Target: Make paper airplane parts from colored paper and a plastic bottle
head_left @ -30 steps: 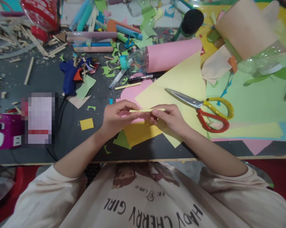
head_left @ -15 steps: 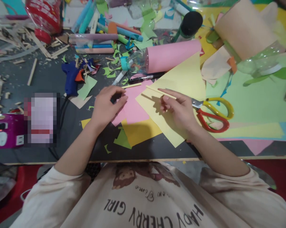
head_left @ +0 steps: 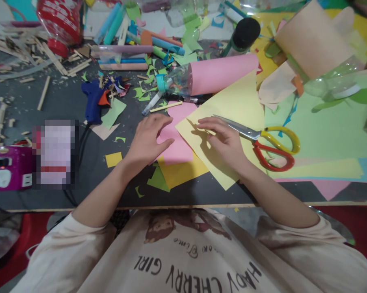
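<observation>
My left hand point(head_left: 151, 140) is open, its thumb and fingers apart, over the left edge of a pink paper sheet point(head_left: 179, 142). My right hand point(head_left: 224, 140) hovers over a pale yellow sheet point(head_left: 238, 101), fingers loosely stretched, with nothing visible in them. Just behind it lie scissors point(head_left: 258, 136) with one yellow and one red handle loop, their blades pointing left across the yellow sheet. A thin yellow strip point(head_left: 166, 106) rests beyond my left hand, near a black pen point(head_left: 189, 99). An orange-yellow sheet point(head_left: 183, 173) shows below the pink paper.
A clear bottle wrapped in pink paper point(head_left: 222, 74) lies beyond the sheets. To the left are a blue glue gun point(head_left: 93, 99), a purple box point(head_left: 11, 169) and wood sticks point(head_left: 43, 92). Green paper point(head_left: 332, 126) covers the right side. Scraps and markers point(head_left: 125, 49) clutter the back.
My left hand has shifted right and come off the yellow strip's end, its fingers opening. My right hand has moved slightly left and no longer shows a thin strip in it. The scissor blades are now uncovered.
</observation>
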{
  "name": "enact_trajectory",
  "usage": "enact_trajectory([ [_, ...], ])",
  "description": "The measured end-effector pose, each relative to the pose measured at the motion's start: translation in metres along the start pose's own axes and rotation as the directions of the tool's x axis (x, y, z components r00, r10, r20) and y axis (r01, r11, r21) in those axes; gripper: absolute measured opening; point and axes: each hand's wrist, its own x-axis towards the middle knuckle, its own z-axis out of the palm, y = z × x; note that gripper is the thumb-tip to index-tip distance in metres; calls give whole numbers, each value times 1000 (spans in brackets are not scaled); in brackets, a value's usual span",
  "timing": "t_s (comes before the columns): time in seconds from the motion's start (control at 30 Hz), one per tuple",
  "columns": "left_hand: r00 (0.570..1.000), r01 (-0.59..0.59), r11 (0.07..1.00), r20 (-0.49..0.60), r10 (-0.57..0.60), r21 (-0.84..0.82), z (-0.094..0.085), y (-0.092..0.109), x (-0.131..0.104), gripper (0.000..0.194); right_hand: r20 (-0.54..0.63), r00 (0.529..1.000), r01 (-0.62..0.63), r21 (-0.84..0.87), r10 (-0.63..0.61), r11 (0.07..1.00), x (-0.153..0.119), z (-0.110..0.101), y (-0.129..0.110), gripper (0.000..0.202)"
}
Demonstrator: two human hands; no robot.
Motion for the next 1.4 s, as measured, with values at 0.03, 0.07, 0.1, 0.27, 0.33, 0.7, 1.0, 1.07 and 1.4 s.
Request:
enact_trajectory([
  [0.03, 999, -22, 998, -51, 19, -63, 2, -1, 0, 40, 10, 1000, 1, 0, -1, 1000, 0, 1, 0, 40],
  [0.07, 994, -42, 991, -107, 28, -127, 3, -2, 0, 36, 20, 1000, 0, -1, 0, 1000, -1, 2, 0, 39],
  [0.1, 987, -54, 980, -160, 23, -191, 4, -3, 0, 33, 28, 1000, -1, -4, 1, 1000, -2, 4, 0, 37],
  [0.27, 928, -42, 900, -351, -126, -434, -4, -5, 3, 11, 56, 998, 7, 7, -7, 1000, -4, 8, -4, 26],
  [0.33, 881, -47, 850, -422, -212, -525, -8, -8, 6, 11, 54, 998, -14, 29, 13, 999, -3, 7, -8, 20],
  [0.7, 979, -89, 718, -194, -65, -691, 5, 15, -3, 4, 534, 813, -383, 193, 231, 903, -8, 11, -31, 41],
  [1.0, 975, -193, 767, -208, 80, -612, 5, 27, -13, 10, 608, 728, -380, -26, 316, 925, -14, 17, -36, 49],
  [1.07, 972, -222, 766, -193, 130, -603, 5, 26, -14, 9, 572, 739, -374, -91, 356, 923, -15, 17, -36, 48],
  [1.4, 928, -63, 834, -339, -153, -548, -9, -5, 2, 27, 101, 895, -438, 371, 434, 819, -13, 11, -28, 34],
])
